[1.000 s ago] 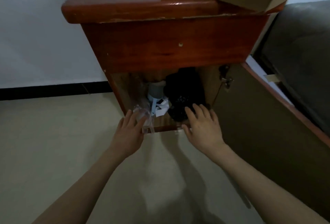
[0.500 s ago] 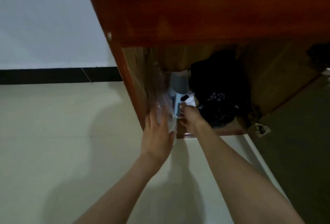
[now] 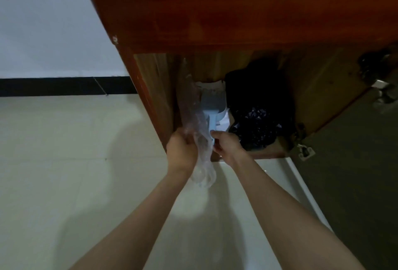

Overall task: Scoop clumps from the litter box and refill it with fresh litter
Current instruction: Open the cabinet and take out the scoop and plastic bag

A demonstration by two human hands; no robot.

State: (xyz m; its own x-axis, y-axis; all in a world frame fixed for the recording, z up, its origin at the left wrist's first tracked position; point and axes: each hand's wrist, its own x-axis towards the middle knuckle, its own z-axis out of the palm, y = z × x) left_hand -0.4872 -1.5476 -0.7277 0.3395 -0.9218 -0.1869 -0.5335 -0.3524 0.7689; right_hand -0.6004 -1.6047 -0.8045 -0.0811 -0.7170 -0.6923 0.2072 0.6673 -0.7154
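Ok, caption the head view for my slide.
Right hand grips blue scoop in cabinet; left hand holds clear bag.

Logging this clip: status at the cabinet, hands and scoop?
Left hand grips clear plastic bag. Right hand grips blue litter scoop by its handle, scoop head inside cabinet. Dark bundle crowds its right side.

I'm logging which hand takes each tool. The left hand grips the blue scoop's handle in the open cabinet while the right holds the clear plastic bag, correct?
Hands swapped. In the head view the right hand grips the blue scoop by its handle in the open cabinet, while the left hand holds the clear plastic bag.
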